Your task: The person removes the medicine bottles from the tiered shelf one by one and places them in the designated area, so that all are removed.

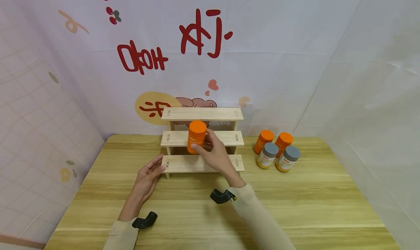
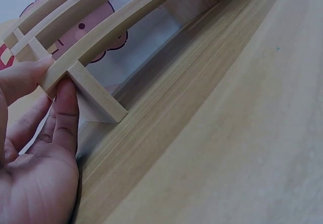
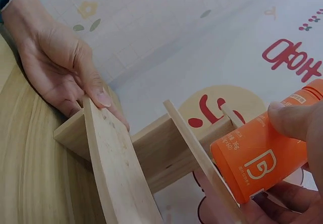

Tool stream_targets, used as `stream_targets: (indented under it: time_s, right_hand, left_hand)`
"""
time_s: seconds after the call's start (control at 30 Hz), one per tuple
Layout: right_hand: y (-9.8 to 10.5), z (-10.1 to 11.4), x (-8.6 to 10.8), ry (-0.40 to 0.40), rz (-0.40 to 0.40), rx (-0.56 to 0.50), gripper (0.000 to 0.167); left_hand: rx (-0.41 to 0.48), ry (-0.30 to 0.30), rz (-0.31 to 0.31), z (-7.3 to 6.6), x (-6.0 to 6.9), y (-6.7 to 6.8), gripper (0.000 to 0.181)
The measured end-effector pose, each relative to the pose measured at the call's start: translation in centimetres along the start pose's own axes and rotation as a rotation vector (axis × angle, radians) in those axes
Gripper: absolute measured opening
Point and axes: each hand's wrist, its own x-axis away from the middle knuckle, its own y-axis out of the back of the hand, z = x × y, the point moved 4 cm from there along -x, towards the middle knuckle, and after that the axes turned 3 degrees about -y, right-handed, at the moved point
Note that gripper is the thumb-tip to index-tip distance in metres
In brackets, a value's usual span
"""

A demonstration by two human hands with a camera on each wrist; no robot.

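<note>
A three-step wooden shelf point(image 1: 203, 163) stands on the table. My left hand point(image 1: 147, 178) pinches the left end of its lowest board; in the left wrist view the thumb lies on top of the board and fingers point(image 2: 65, 113) are beneath it. My right hand point(image 1: 216, 153) grips an orange pill bottle point(image 1: 197, 135) with an orange lid, thumb on the near side and fingers behind. In the right wrist view the bottle point(image 3: 257, 153) is tilted in the picture, its base close to the middle board. Whether the base touches that board I cannot tell.
Right of the shelf stand two orange bottles point(image 1: 263, 142) with orange lids. Before them are two bottles with grey lids point(image 1: 268, 155). A printed cloth backdrop point(image 1: 279, 67) rises behind the table point(image 1: 183, 213).
</note>
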Motion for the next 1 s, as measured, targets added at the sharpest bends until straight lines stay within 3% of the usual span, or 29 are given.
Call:
stream_targets:
  time_s: [0.3,0.5,0.87,1.0]
  right_hand:
    - [1.9,-0.1,1.1,0.025,-0.016,0.008,0.058]
    - [2.9,-0.2,1.9,0.029,0.008,-0.004,0.056]
    - [6.1,-0.3,3.6,0.087,-0.001,0.002,0.057]
    - [7.9,-0.5,4.3,0.063,-0.013,0.014,0.059]
  left_hand:
    - [-0.004,-0.009,0.017,0.1,-0.4,-0.4,0.070]
    - [-0.015,-0.018,0.016,0.2,-0.3,0.0,0.070]
    - [-0.017,-0.051,0.023,0.0,-0.1,0.4,0.071]
    - [0.002,-0.055,0.026,0.2,0.0,-0.1,0.070]
